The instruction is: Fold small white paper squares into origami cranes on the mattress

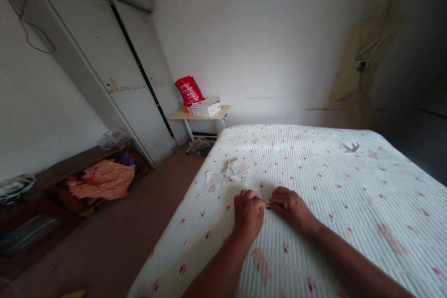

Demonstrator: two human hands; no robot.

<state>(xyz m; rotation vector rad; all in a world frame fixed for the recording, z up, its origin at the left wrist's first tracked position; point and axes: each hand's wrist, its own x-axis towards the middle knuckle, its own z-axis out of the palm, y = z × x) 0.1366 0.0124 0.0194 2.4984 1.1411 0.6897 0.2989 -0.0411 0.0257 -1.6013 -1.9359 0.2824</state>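
My left hand [249, 214] and my right hand [290, 206] rest close together on the quilted bed [335, 214], which is white with red spots. Both are closed, fingertips nearly meeting. A small, thin light-coloured piece [267, 204] with a dark spot shows between them, pinched from both sides; its kind is too small to make out. Just beyond my left hand lie several printed paper slips [238, 169], overlapping in a loose pile. Farther off on the right, a crumpled greyish scrap [352, 147] sits on the bed.
Past the bed's far left corner stands a small table [174, 115] with a red bag [189, 91] and a white box [206, 109]. A tall wardrobe [115, 70] leans into view at left. An orange plastic bag [101, 179] lies on a low wooden bench [75, 165].
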